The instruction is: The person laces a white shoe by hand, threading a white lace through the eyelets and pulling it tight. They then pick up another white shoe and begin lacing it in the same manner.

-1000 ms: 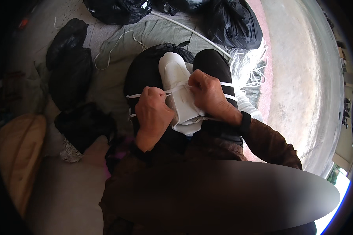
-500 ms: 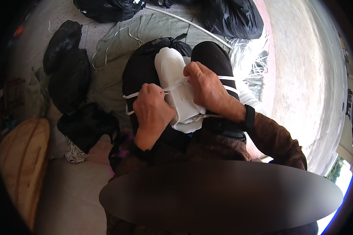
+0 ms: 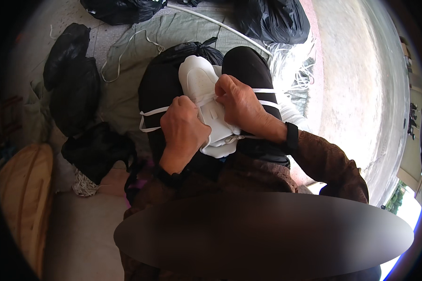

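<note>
A white sneaker (image 3: 195, 75) lies between my black-trousered knees, toe pointing away from me. White shoelace (image 3: 154, 112) ends loop out past both its sides, over my thighs. My left hand (image 3: 183, 133) is closed at the left edge of the lacing, its fingertips pinching the lace. Across from it, my right hand (image 3: 241, 104) pinches the lace at the right side of the lacing, thumb and forefinger pressed together. A short stretch of lace crosses the shoe between the two hands. My fingers partly hide the eyelets.
Black plastic bags (image 3: 75, 96) lie at the left, and more (image 3: 272, 21) stand at the far side. A bundle of white laces (image 3: 290, 70) spreads beyond my right knee. A green woven sheet (image 3: 126, 93) covers the floor ahead. At the lower left is a wooden board (image 3: 26, 187).
My hands have come slightly closer together over the shoe, and the lace between them shows less. The whole view has shifted a little.
</note>
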The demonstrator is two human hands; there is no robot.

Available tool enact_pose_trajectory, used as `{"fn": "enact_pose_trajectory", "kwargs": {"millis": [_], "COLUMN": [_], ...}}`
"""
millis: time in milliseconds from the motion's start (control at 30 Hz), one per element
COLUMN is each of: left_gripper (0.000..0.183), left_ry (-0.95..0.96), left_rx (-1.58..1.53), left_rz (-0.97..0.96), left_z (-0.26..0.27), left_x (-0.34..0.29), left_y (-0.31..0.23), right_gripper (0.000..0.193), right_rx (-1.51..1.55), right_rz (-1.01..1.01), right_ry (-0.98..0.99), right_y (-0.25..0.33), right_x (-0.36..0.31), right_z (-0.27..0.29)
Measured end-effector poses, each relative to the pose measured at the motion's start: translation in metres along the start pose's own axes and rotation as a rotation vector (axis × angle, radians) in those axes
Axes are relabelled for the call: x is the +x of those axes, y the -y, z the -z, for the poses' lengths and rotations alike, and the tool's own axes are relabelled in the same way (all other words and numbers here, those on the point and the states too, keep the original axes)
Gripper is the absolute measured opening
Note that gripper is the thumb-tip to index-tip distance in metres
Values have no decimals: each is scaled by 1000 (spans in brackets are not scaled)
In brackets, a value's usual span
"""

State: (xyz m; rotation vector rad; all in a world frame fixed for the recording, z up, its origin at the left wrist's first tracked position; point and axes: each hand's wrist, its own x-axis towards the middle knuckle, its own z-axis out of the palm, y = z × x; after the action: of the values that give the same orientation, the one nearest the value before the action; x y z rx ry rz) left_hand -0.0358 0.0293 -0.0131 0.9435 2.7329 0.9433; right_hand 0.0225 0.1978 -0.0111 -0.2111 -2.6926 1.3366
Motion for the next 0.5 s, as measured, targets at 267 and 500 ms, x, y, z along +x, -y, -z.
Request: {"fn": "enact_pose_trajectory", "kwargs": {"millis": [267, 500], "left_gripper": [59, 56], "left_ry": [-92, -4], "left_rx": [-79, -180], "left_rz": [-157, -139], "left_z": [30, 24], "left_x": [-14, 7], "left_y": [-30, 8], "right_gripper": [37, 18], "right_rx": [-103, -198], "right_rz": [-1, 20], "right_ry": [-53, 63], "right_y": [8, -5], "right_x": [-15, 2], "right_z": [11, 31]}}
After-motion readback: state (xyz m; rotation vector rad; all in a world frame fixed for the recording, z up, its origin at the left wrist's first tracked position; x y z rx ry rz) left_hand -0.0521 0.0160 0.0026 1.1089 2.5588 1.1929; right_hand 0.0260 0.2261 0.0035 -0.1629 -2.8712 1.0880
